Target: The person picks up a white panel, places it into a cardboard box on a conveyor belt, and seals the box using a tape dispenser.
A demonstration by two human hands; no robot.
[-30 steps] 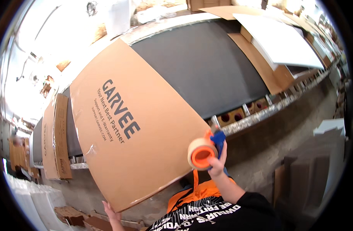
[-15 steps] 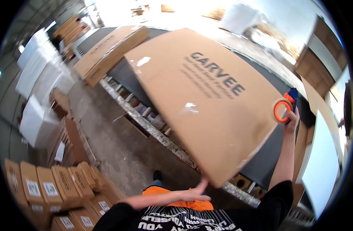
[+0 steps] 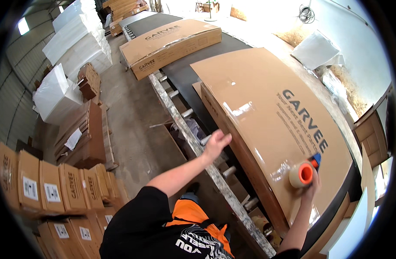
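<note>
Long dark conveyor belt (image 3: 180, 73) on a roller frame with a speckled metal side rail (image 3: 193, 142). Two flat brown cartons lie on it: a big near carton (image 3: 267, 125) and a far carton (image 3: 170, 43) further up, apart from each other.

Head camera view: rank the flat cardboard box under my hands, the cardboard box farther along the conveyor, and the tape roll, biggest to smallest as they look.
1. Flat cardboard box, largest in the picture, though also nearest the camera.
2. Farther cardboard box; it lies farther off, so its true size against the first is unsure.
3. Tape roll in the right hand, clearly smallest.
</note>
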